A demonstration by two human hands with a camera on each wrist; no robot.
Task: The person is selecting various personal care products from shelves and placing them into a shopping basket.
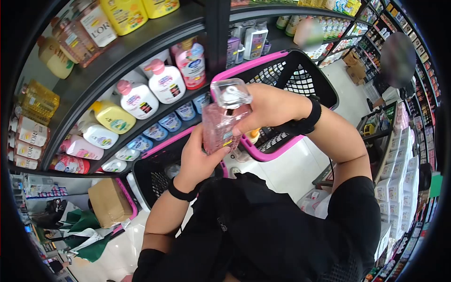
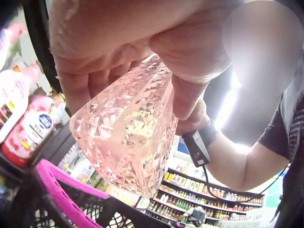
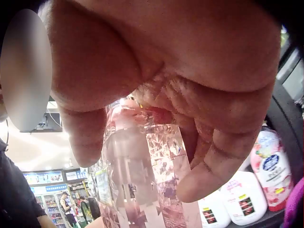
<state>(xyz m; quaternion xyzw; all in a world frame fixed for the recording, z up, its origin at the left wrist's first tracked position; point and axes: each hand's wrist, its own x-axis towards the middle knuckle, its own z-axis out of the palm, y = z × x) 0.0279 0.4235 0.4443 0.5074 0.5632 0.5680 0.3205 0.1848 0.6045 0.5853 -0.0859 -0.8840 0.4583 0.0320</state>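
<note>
Closest, we see the left hand (image 1: 191,157) curled round the lower part of a pink, transparent, faceted bottle (image 1: 216,123), while the right hand (image 1: 270,105) grips it near its clear, blocky cap (image 1: 231,94), above two black mesh, pink-rimmed shopping baskets (image 1: 251,65). We take the step in hand as handling or inspecting the bottle; the next move seems to call for steady hold on those slick-looking sides. Beyond, we see white, pink-topped pump bottles (image 1: 139,101) on a dark shelf (image 1: 105,56).
</note>
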